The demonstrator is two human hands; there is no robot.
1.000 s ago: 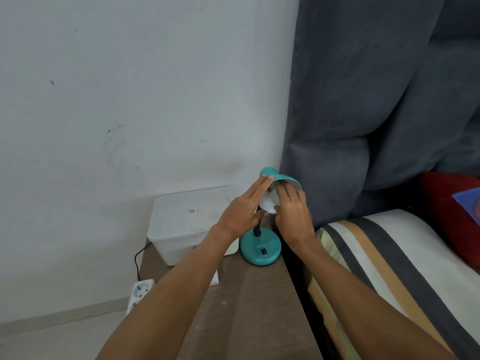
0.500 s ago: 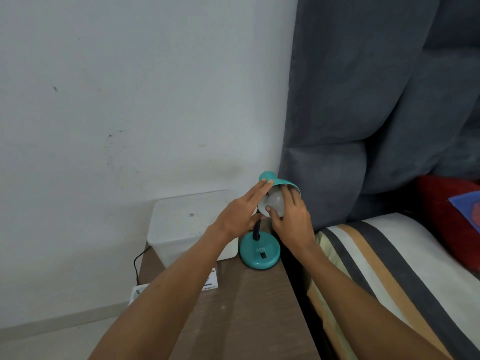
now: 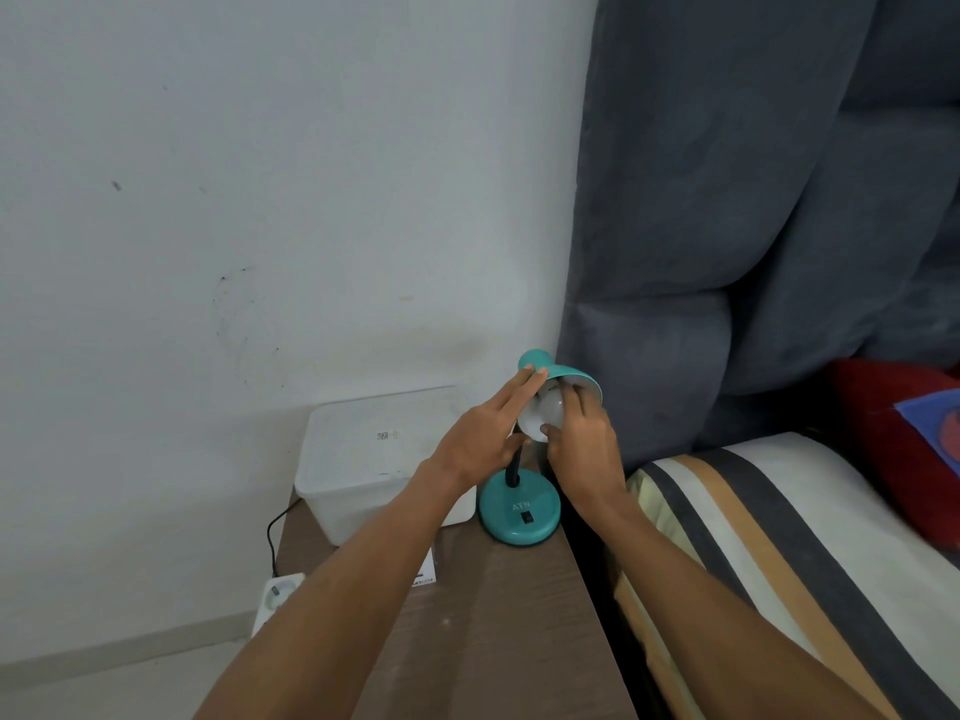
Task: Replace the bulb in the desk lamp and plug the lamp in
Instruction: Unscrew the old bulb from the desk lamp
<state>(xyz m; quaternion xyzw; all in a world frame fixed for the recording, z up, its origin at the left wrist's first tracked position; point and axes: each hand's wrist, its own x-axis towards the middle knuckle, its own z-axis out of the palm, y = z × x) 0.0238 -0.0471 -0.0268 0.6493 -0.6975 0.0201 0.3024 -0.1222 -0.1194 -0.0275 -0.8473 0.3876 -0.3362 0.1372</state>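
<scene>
At frame centre, the left hand [image 3: 480,439] lay flat with fingers extended against the teal lamp shade [image 3: 563,375], apparently steadying it. The right hand [image 3: 584,444] had its fingers curled around the white bulb [image 3: 540,415], likely to twist it

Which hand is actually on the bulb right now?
The right hand: its fingers wrap the white bulb inside the teal shade. The left hand lies with fingers extended along the shade's rim, steadying it.
</scene>
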